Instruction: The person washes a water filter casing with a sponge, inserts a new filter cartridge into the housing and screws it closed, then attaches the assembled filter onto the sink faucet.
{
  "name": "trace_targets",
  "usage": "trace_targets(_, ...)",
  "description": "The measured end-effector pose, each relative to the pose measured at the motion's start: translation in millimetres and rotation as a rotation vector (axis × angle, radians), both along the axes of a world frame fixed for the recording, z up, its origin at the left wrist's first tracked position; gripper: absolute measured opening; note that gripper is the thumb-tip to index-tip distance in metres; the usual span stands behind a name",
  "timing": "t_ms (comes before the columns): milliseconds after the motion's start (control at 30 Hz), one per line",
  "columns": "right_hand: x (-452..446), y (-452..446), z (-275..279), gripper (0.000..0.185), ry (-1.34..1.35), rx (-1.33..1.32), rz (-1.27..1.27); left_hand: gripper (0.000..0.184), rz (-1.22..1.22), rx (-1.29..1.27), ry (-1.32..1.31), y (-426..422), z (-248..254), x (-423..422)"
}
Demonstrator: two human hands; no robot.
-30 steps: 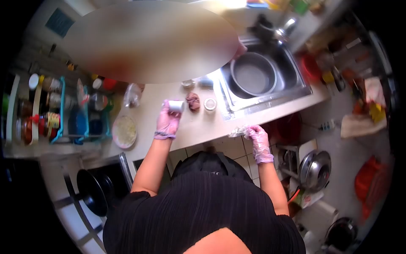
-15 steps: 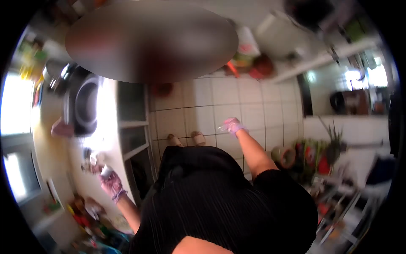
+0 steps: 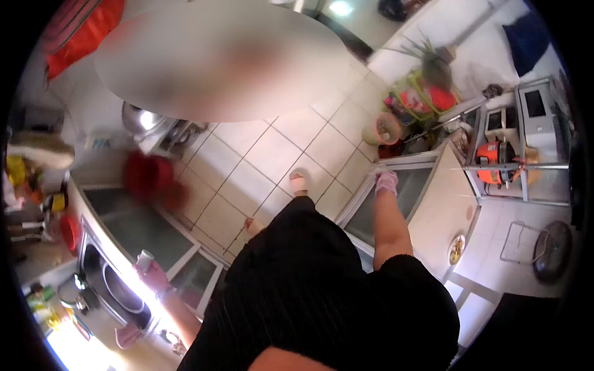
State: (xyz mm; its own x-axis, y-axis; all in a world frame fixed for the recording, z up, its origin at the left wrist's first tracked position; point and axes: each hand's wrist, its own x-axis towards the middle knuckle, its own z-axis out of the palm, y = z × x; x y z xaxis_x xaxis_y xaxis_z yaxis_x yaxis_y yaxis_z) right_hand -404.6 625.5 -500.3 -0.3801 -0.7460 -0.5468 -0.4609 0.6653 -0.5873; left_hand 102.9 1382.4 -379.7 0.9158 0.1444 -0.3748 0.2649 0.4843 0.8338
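Observation:
My left hand point(image 3: 154, 276), in a thin pink see-through glove, grips a small white cup-like container point(image 3: 145, 257). It is over the front edge of the sink counter, near the dark sink point(image 3: 117, 283). My right hand point(image 3: 386, 180), gloved the same way, is beside the corner of a glass-fronted cabinet point(image 3: 411, 188). Its fingers look curled around a small pale or clear bit that I cannot name. Whether this hand touches the cabinet is unclear.
A red bucket point(image 3: 148, 176) stands left on the tiled floor point(image 3: 272, 151). Potted plants point(image 3: 436, 71) and a round bin point(image 3: 387, 128) are at the upper right. A metal rack point(image 3: 526, 164) holds an orange appliance point(image 3: 489, 164). A plate of food point(image 3: 456, 248) sits on the right-hand cabinet top.
My view and body have turned to the right. The glass-fronted cabinet and rack now show beside my right hand, which was over the floor. My left hand still carries the white container.

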Motion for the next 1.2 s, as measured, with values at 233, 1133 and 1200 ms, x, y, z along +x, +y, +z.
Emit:
trace_targets(233,-24,-140,63,0.011,-0.137,-0.449,-0.271,0.048,0.017,0.114,0.075,-148,38,-45)
trace_targets(1133,-79,-429,-63,0.048,-0.31,-0.103,0.157,0.044,-0.077,0.228,0.009,-491,109,-136)
trace_targets(1200,-27,-394,-15,0.045,-0.25,-0.057,0.253,0.04,0.086,0.259,0.012,-482,107,-155)
